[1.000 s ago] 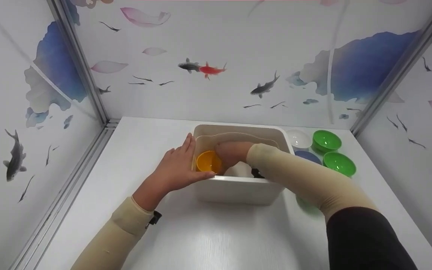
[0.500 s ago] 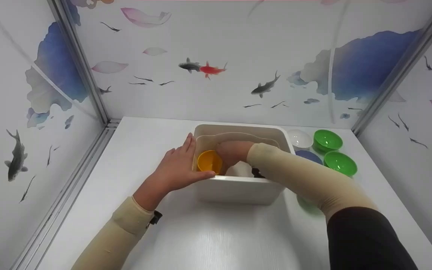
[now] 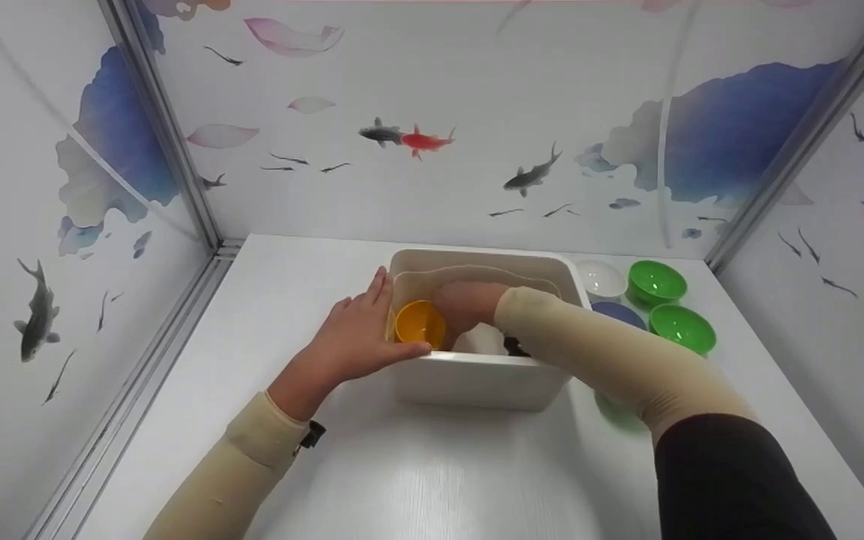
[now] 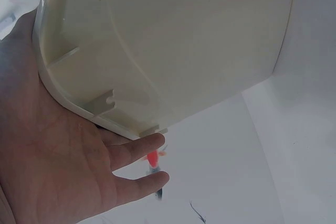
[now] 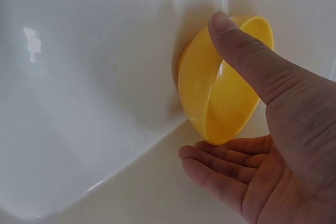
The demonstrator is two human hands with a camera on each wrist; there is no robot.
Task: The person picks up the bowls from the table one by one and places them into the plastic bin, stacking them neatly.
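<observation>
A white plastic bin point(image 3: 477, 382) stands on the table. Inside it, at the left end, a yellow bowl point(image 3: 418, 324) sits tilted on its side against the bin floor. My right hand point(image 3: 463, 304) reaches into the bin and holds this bowl, the thumb lying over one part of the rim and the fingertips at the opposite part in the right wrist view. Over the bin's left rim lies my left hand point(image 3: 349, 337). Its thumb rests along the front edge, and the other fingers stretch out straight along the side in the left wrist view.
Right of the bin, two green bowls point(image 3: 657, 281), a white bowl point(image 3: 601, 280) and a blue bowl point(image 3: 618, 313) stand on the white table point(image 3: 432, 480). Another pale green item point(image 3: 618, 412) is partly under the right forearm. Printed panels wall the table in.
</observation>
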